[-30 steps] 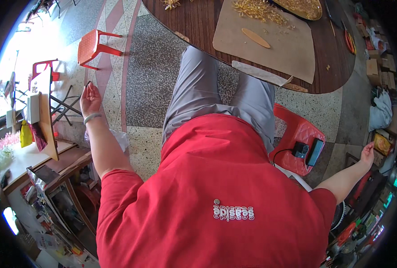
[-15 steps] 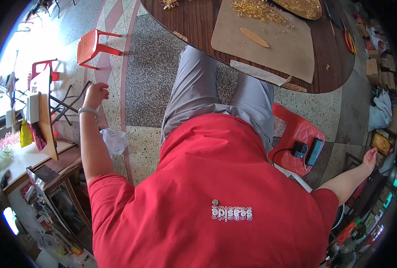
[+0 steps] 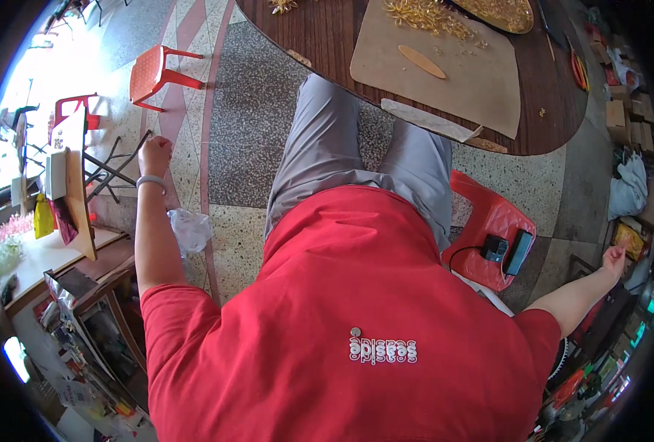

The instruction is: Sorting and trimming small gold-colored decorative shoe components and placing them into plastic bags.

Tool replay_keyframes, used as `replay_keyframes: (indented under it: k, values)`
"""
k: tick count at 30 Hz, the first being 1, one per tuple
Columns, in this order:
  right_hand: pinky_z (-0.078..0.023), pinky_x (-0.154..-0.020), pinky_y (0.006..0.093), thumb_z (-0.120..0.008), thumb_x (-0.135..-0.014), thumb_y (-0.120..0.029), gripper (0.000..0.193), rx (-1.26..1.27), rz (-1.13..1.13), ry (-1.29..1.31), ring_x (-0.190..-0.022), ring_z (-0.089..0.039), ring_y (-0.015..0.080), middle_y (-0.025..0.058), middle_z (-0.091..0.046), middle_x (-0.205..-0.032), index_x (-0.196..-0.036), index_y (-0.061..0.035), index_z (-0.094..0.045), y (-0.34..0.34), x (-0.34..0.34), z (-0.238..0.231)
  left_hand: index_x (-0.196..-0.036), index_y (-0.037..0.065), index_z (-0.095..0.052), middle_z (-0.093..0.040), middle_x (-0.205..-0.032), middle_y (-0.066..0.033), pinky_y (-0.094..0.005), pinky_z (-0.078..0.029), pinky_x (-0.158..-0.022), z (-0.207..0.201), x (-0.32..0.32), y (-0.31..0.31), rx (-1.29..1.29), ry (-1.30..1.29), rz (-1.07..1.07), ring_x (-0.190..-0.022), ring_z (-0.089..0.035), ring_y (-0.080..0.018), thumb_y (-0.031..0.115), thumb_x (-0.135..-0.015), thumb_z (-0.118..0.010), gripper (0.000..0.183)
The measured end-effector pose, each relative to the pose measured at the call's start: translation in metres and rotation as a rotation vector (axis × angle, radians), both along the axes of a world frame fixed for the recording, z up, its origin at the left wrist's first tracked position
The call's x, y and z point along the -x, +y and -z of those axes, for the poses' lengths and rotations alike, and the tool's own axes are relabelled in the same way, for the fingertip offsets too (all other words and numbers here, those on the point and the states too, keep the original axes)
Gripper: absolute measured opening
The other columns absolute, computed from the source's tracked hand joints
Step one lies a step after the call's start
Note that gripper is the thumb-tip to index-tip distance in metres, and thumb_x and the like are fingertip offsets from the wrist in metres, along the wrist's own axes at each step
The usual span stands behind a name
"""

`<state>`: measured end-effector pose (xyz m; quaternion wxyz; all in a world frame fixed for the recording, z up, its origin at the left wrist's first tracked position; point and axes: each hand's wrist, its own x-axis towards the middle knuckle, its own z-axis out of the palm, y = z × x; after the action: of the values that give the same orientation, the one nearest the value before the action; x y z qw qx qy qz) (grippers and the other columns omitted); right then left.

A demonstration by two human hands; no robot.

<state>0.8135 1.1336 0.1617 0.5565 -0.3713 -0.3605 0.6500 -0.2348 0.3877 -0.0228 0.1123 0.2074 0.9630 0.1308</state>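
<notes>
My left hand [image 3: 155, 156] is held out to the left, its fingers curled into a fist with nothing showing in it. A pale band circles that wrist. My right hand [image 3: 614, 261] is stretched far out to the right, small in the picture, with its fingers drawn in and no object visible. Neither hand touches the dark wooden table [image 3: 312, 37] ahead of me. On a tan mat [image 3: 482, 92] there lie a flat, pointed-oval wooden piece [image 3: 421, 62] and a heap of clear yellow beads [image 3: 430, 18]. A dark-rimmed tray [image 3: 527, 22] holds more yellow pieces.
An orange-red plastic stool [image 3: 150, 74] stands at the far left, with folding metal legs [image 3: 113, 166] beyond my left hand. A white plastic bag [image 3: 189, 230] lies on the floor. A red padded seat [image 3: 498, 254] carries two dark devices. Cartons [image 3: 618, 121] line the right side.
My left hand has closed from loosely bent fingers into a fist. My right hand's fingers have curled in slightly. The table's things have not moved.
</notes>
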Motion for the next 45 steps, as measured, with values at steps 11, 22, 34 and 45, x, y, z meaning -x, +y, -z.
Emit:
replay_keyframes:
  k: [11, 22, 34, 45]
  values:
    - [-0.037, -0.049, 0.0206, -0.047, -0.090, -0.013, 0.025, 0.199, 0.355, -0.211, -0.058, -0.048, 0.0108, 0.0048, -0.057, -0.079, -0.111, -0.0009, -0.051, -0.039, 0.080, 0.014, -0.080, -0.004, -0.061, -0.063, -0.065, -0.0077, -0.0235, -0.049, -0.047, -0.010, 0.017, 0.006, -0.508, -0.227, -0.273, -0.054, -0.061, -0.0140, 0.006, -0.077, -0.061, 0.010]
    - [-0.038, -0.044, 0.0214, -0.043, -0.091, -0.010, 0.023, 0.118, -0.228, 0.014, -0.062, -0.049, 0.0125, 0.0066, -0.056, -0.077, -0.112, -0.0036, -0.051, -0.017, 0.017, 0.002, -0.081, -0.004, -0.059, -0.062, -0.067, -0.0107, -0.0251, -0.051, -0.048, 0.000, 0.011, 0.019, -0.676, -0.371, -0.447, -0.053, -0.061, -0.0174, 0.007, -0.078, -0.061, 0.012]
    - [-0.046, -0.063, 0.0246, -0.046, -0.091, -0.012, 0.025, 0.129, 0.149, -0.113, -0.075, -0.055, 0.0162, 0.0096, -0.059, -0.093, -0.112, 0.0012, -0.050, -0.021, 0.031, 0.007, -0.081, -0.005, -0.058, -0.061, -0.067, -0.0115, -0.0269, -0.053, -0.049, -0.034, 0.012, 0.026, -0.714, -0.343, -0.476, -0.052, -0.061, -0.0191, 0.004, -0.077, -0.062, 0.011]
    - [-0.041, -0.081, 0.0221, -0.055, -0.087, -0.018, 0.037, -0.163, -0.138, -0.225, -0.093, -0.052, 0.0111, 0.0043, -0.055, -0.113, -0.120, -0.0032, -0.048, -0.044, 0.036, -0.082, -0.077, -0.006, -0.060, -0.060, -0.063, -0.0112, -0.0284, -0.051, -0.045, -0.054, 0.029, -0.013, -0.814, -0.345, -0.437, -0.050, -0.061, -0.0177, 0.002, -0.077, -0.057, 0.008]
